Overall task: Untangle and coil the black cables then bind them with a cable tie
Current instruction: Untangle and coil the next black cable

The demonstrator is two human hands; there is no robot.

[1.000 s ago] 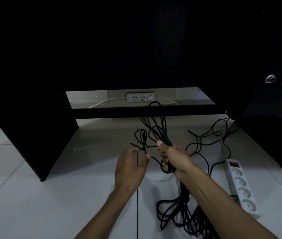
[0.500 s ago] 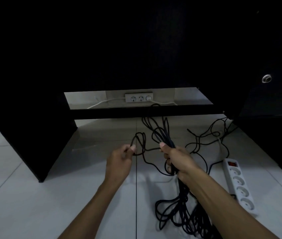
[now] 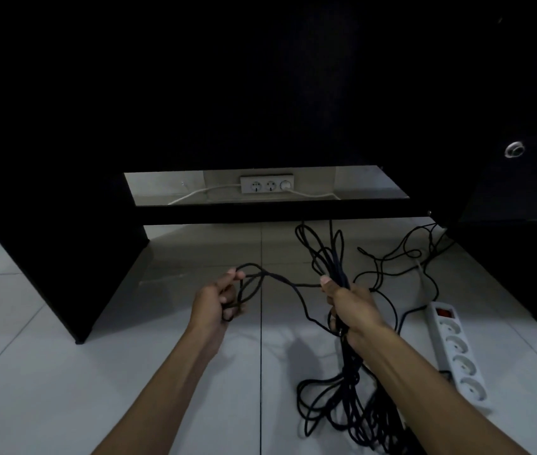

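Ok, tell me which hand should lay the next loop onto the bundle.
Left, probably. The left hand already pinches a loose loop of black cable drawn out to the side, free to swing across. The right hand is occupied, its grip wrapped round the gathered cable bundle, anchoring it.

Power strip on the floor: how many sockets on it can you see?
4, in a row along the white power strip on the tiled floor, running from just below its red switch toward the near end. None seem hidden.
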